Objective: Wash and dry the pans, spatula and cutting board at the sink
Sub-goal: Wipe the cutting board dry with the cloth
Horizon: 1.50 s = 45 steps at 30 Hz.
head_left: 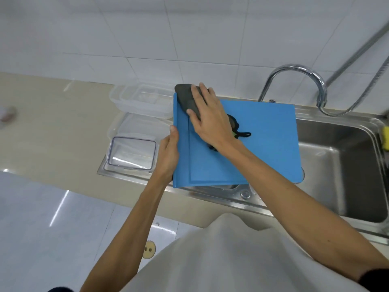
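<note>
A blue cutting board [263, 144] lies flat over the left part of the steel sink [336, 165]. My left hand [168, 154] grips its left edge, thumb on top. My right hand [208, 121] presses a dark grey cloth [185, 95] flat against the board's far left corner; the cloth's dark trailing end shows from under my wrist. A round metal rim peeks out below the board's near edge; I cannot tell what it belongs to. No spatula shows.
Clear plastic containers [143, 98] and a lid [132, 154] sit on the drainboard left of the board. A chrome faucet [299, 81] with a hose arches behind the basin. A yellow sponge [385, 138] rests at the sink's right rim. The beige counter [52, 114] stretches left.
</note>
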{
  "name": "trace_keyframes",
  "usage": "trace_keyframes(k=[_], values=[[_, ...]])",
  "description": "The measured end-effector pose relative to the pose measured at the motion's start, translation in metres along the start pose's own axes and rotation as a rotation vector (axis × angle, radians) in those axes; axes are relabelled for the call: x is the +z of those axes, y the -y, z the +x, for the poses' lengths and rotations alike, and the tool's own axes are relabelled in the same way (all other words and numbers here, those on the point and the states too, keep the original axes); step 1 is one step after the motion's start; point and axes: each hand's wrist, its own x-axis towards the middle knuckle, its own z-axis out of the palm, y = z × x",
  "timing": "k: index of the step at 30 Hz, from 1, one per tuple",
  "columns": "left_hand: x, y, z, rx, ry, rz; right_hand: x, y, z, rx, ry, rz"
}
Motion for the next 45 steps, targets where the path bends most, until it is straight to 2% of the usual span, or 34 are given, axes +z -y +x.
trace_keyframes(k=[5, 8, 11, 17, 20, 24, 26, 29, 31, 35, 38, 42, 43, 45], values=[[-0.002, -0.015, -0.001, 0.057, -0.053, -0.015, -0.006, 0.022, -0.021, -0.132, -0.065, -0.004], [-0.004, -0.023, 0.003, 0.066, -0.103, -0.084, -0.004, 0.042, -0.075, -0.230, 0.043, -0.122], [-0.008, -0.030, 0.002, 0.058, -0.123, -0.118, -0.010, 0.054, -0.140, -0.236, 0.100, -0.145], [-0.010, -0.023, -0.020, 0.020, -0.146, -0.146, -0.033, 0.023, -0.165, -0.380, 0.046, -0.231], [-0.024, -0.018, -0.029, 0.011, -0.188, -0.155, -0.061, -0.024, -0.159, -0.294, 0.026, -0.261], [-0.047, 0.000, -0.039, -0.023, -0.258, -0.205, -0.084, -0.068, -0.142, -0.004, -0.092, -0.234], [-0.045, 0.004, -0.045, -0.025, -0.273, -0.228, -0.067, -0.040, -0.138, -0.021, -0.125, -0.202], [-0.031, 0.002, -0.053, 0.007, -0.276, -0.247, -0.024, 0.035, -0.137, -0.218, -0.073, -0.157], [-0.025, -0.002, -0.057, 0.047, -0.280, -0.215, -0.007, 0.072, -0.133, -0.252, -0.050, -0.162], [-0.032, -0.003, -0.057, 0.093, -0.266, -0.255, -0.018, 0.072, -0.106, -0.236, -0.060, -0.227], [-0.045, 0.007, -0.059, 0.074, -0.241, -0.244, -0.047, 0.022, -0.078, -0.134, -0.122, -0.294], [-0.062, 0.017, -0.066, 0.052, -0.248, -0.243, -0.106, -0.063, -0.045, 0.246, -0.258, -0.303], [-0.064, 0.016, -0.067, 0.064, -0.237, -0.244, -0.114, -0.070, -0.039, 0.326, -0.312, -0.275], [-0.060, 0.011, -0.064, 0.087, -0.202, -0.254, -0.110, -0.049, -0.030, 0.367, -0.394, -0.226]])
